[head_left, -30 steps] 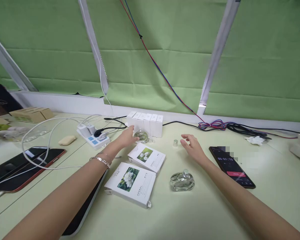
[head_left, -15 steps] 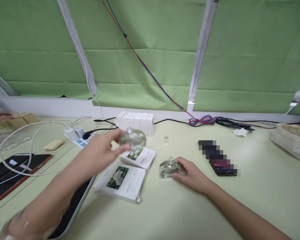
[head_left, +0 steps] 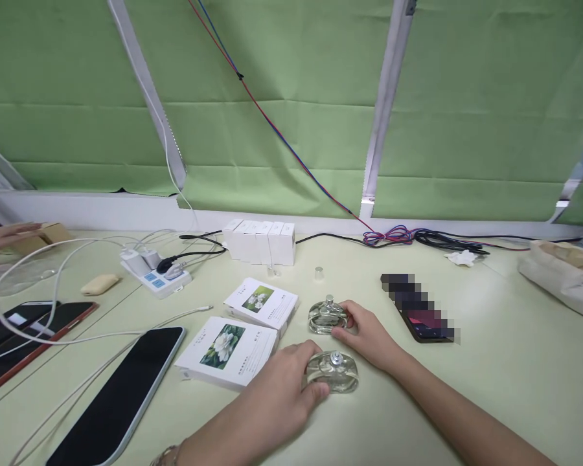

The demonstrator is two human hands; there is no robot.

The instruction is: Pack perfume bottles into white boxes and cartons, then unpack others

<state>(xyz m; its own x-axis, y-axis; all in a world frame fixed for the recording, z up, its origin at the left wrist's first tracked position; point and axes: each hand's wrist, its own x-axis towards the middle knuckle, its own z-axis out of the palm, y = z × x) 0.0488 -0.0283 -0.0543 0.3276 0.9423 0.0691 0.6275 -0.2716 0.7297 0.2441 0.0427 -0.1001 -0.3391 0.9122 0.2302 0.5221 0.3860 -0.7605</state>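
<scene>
My left hand [head_left: 286, 385] grips the left end of a clear glass perfume bottle [head_left: 339, 378] near the front of the table. Just behind it, my right hand [head_left: 364, 329] holds a second glass perfume bottle [head_left: 324, 318] by its right side. Both bottles look upright, their silvery nozzles uncapped on top. Two white boxes with flower pictures lie left of the bottles: a nearer box [head_left: 226, 353] and a farther box [head_left: 267, 299]. A small clear cap [head_left: 319, 273] stands behind the bottles, and another clear cap [head_left: 272, 271] is by the row of white boxes.
A row of white boxes [head_left: 260, 243] stands at the back. Left are a power strip [head_left: 158, 281], white cables, a phone [head_left: 121, 388] and a beige case [head_left: 100, 284]. Right are a dark phone [head_left: 422, 317] and a cloth bag [head_left: 558, 278]. Another person's hand [head_left: 10, 236] is at far left.
My left hand has brought its perfume bottle from above the flower boxes down and right, in front of the other bottle. My right hand stays on its bottle.
</scene>
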